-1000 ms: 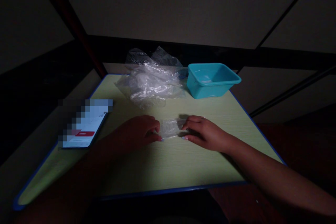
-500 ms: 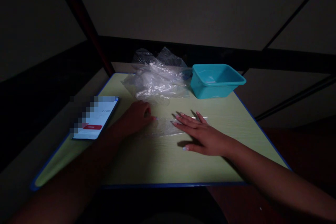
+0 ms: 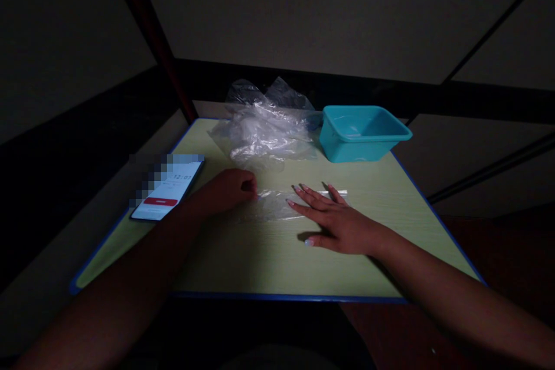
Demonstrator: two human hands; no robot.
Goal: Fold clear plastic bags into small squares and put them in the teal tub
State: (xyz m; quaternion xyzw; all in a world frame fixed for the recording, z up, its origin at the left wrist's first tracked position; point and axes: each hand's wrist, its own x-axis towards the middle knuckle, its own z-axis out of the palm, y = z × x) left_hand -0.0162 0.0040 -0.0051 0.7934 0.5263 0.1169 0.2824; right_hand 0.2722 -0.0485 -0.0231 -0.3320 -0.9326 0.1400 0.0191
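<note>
Lying fingers apart, right hand [image 3: 347,230] covers clear film [image 3: 273,206] between bench [image 3: 295,269] side edges; left hand [image 3: 228,188] curled at film's end, grip unclear.

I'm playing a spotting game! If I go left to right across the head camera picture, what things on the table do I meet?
Smartphone → crumpled clear plastic bags → teal plastic tub.

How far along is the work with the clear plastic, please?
Nothing looks clearly finished: the clear plastic strip lies mostly flat under the right hand, the left hand at its other end. The crumpled plastic beyond seems left to do, loose and untouched.
</note>
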